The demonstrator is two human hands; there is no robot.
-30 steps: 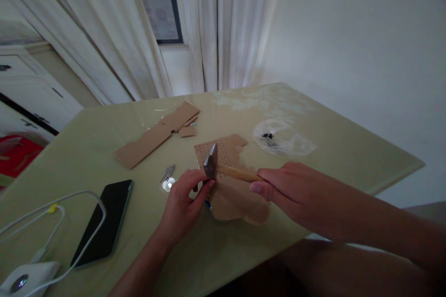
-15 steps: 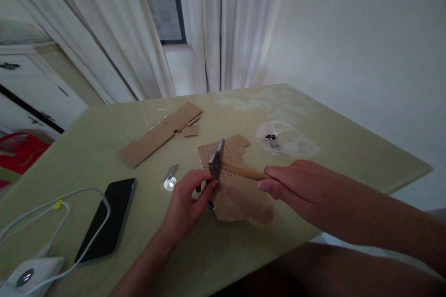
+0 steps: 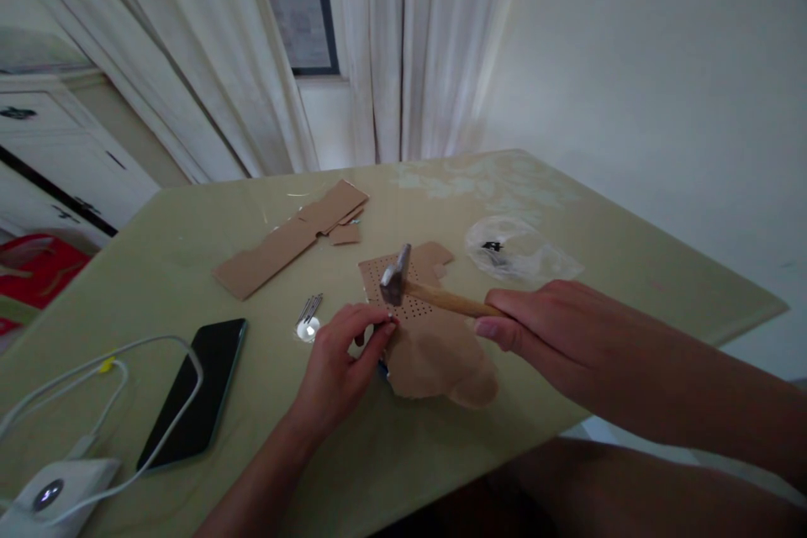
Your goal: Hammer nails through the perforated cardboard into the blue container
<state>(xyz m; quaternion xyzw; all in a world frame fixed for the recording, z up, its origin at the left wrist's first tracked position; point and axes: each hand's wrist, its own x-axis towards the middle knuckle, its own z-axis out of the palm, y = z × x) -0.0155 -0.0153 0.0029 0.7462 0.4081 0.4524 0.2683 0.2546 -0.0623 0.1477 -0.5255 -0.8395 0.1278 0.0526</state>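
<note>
The hammer (image 3: 419, 290) hangs just above a perforated cardboard piece (image 3: 424, 328) near the middle of the green table (image 3: 157, 252), its wooden handle gripped by the right hand (image 3: 555, 332) with fingers wrapped closed round it. The left hand (image 3: 340, 361) rests at the cardboard's left edge, fingers pinched together under the hammer head; what they pinch is too small to tell. A few nails (image 3: 309, 308) lie just left, with a phone (image 3: 192, 391) farther left.

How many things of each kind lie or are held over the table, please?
Hammer: 1
Cardboard pieces: 3, perforated, long strip, small scrap
Phone: 1
Plastic bag: 1
Nail cluster: 1
White device with cable: 1
Total: 8
</note>
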